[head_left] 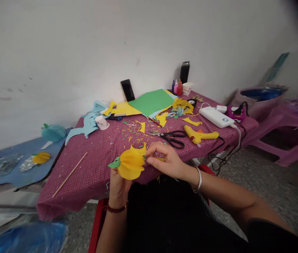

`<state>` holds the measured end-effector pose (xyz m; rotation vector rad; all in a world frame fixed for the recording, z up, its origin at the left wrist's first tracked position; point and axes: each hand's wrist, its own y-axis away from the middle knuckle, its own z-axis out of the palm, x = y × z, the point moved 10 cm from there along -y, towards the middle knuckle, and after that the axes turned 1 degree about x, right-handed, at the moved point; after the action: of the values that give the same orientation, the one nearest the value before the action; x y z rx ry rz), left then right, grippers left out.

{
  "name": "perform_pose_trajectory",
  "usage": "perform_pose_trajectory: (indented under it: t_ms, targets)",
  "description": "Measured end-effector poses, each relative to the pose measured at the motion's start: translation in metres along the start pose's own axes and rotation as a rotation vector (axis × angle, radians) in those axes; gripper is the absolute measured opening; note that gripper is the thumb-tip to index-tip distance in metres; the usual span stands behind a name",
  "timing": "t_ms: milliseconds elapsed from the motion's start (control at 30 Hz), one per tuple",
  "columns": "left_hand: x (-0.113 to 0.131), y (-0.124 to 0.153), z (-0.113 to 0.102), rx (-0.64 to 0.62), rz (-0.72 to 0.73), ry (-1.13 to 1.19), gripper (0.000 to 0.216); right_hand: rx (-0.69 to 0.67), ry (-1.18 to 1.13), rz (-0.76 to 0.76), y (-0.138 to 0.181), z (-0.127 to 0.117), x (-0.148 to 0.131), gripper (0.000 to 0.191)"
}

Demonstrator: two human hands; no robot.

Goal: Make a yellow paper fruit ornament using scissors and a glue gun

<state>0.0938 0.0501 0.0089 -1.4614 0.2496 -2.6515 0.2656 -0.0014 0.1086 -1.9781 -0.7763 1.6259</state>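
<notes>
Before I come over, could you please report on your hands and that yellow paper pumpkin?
Left hand holding yellow paper pumpkin, green leaf at left. Right hand at its other end, grip unclear. Black-handled scissors and paper scraps beyond.

- The bare left hand (121,182) is raised in front of the body, in a holding pose; most of its fingers are hidden from view.
- The left forearm (112,228) rises almost straight from the lower edge, and the left wrist (119,200) is nearly in line with it.
- The bare right hand (168,160) is near the left one but not touching it, with its back upward, thumb and index fingertips close together.
- The right forearm (225,193) comes slanting from the lower right, out of a black cloth sleeve (270,230).
</notes>
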Motion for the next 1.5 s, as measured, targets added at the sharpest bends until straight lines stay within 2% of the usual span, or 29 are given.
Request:
perform_pose_trajectory:
  t_ms: [100,200,300,433,600,700,933,1133,1233,1300,1367,1433,1500]
  targets:
    - [0.003,0.001,0.002,-0.031,0.069,-0.057,0.031,0.014,0.026,-0.042,0.001,-0.001,-0.003,0.007]
    - [0.002,0.003,0.003,-0.071,0.078,-0.083,0.034,-0.019,0.123,-0.084,0.002,0.004,-0.004,0.008]
    - [0.008,0.007,0.005,-0.115,0.112,-0.122,0.028,-0.053,0.228,-0.123,0.002,0.009,-0.003,0.019]
    - [0.040,0.020,0.018,-0.213,0.338,-0.373,0.009,-0.039,0.269,-0.214,0.002,0.007,-0.008,0.025]
    - [0.070,0.037,0.037,-0.306,0.539,-0.611,0.012,-0.056,0.319,-0.226,0.004,0.009,-0.009,0.014]
    - [0.082,0.044,0.045,-0.341,0.628,-0.713,0.014,-0.033,0.371,-0.258,0.007,0.008,-0.014,0.006]
    - [0.096,0.061,0.071,-0.398,0.847,-0.973,0.021,0.003,0.447,-0.468,0.016,0.011,-0.039,0.005]
    - [0.100,0.072,0.070,-0.295,0.971,-1.011,0.027,0.032,0.442,-0.463,0.016,0.011,-0.038,0.010]
    - [0.102,0.077,0.071,-0.294,1.050,-1.016,0.025,-0.040,0.348,-0.441,0.014,0.011,-0.037,0.005]
    - [0.103,0.080,0.071,-0.305,1.093,-1.014,0.024,-0.089,0.169,-0.360,0.011,0.007,-0.032,0.004]
    - [0.102,0.081,0.071,-0.319,1.104,-1.012,0.023,-0.083,-0.006,-0.235,0.007,-0.001,-0.022,0.010]
    - [0.099,0.082,0.072,-0.349,1.090,-1.003,0.023,-0.091,-0.061,-0.137,0.004,-0.004,-0.015,0.016]
    - [0.097,0.084,0.075,-0.385,1.073,-0.976,0.023,-0.139,-0.027,-0.108,0.001,-0.002,-0.014,0.022]
